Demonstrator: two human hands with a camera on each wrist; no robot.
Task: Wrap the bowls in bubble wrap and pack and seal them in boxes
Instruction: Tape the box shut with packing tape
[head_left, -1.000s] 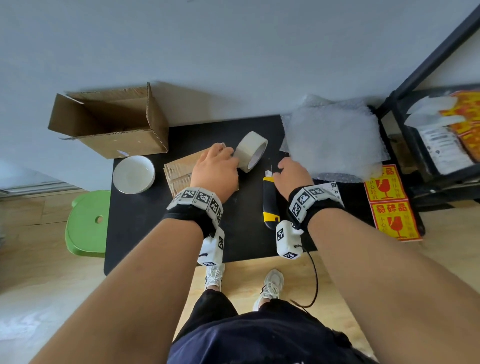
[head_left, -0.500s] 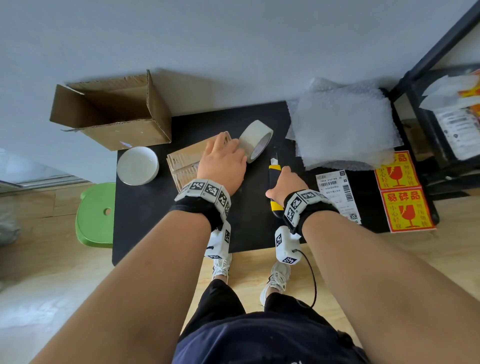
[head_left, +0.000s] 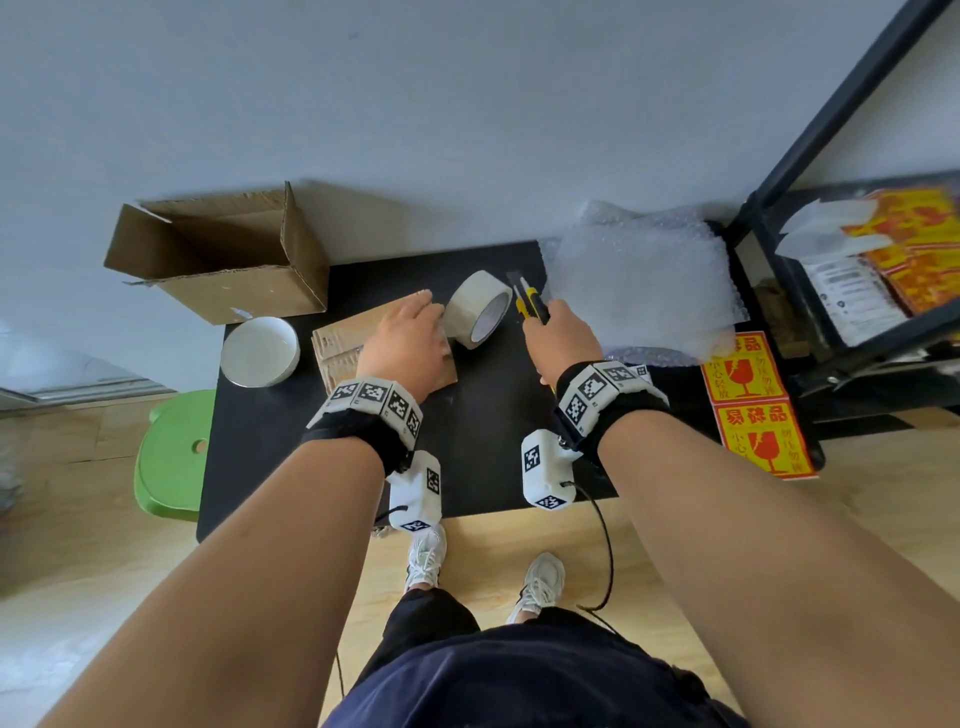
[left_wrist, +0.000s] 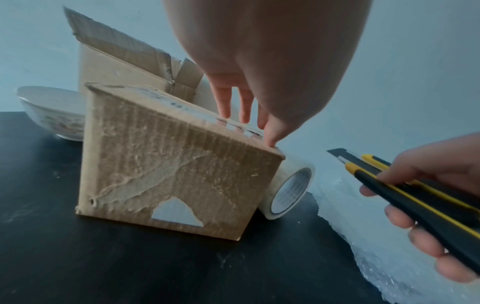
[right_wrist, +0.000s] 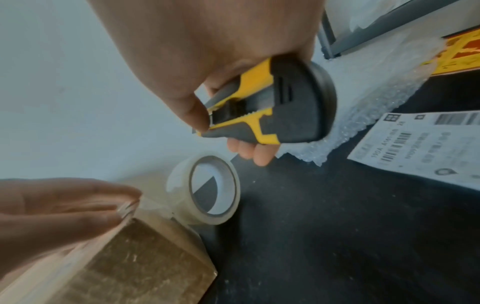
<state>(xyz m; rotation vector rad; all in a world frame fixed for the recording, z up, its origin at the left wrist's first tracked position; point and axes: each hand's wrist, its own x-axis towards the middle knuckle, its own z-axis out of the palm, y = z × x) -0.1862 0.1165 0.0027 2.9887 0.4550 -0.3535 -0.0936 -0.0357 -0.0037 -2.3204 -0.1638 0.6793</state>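
A small closed cardboard box (head_left: 340, 345) (left_wrist: 166, 174) stands on the black table (head_left: 483, 415). My left hand (head_left: 410, 332) lies flat on its taped top, fingers (left_wrist: 244, 111) straight. A roll of clear tape (head_left: 480, 309) (right_wrist: 207, 189) leans against the box's right side, a strip running from it onto the box. My right hand (head_left: 561, 343) grips a yellow and black utility knife (head_left: 530, 301) (right_wrist: 272, 105) (left_wrist: 405, 185), blade out, held above the table just right of the roll. A white bowl (head_left: 260, 351) sits left of the box. Bubble wrap sheets (head_left: 644, 280) lie at the back right.
An open, larger cardboard box (head_left: 223, 254) lies on its side at the back left. Red and yellow fragile stickers (head_left: 753, 405) and a shipping label (right_wrist: 420, 144) lie at the table's right. A black shelf (head_left: 831, 249) stands right, a green stool (head_left: 171, 457) left.
My right hand picked the knife up off the table and carried it forward to beside the tape roll. The left hand stayed on the box top.
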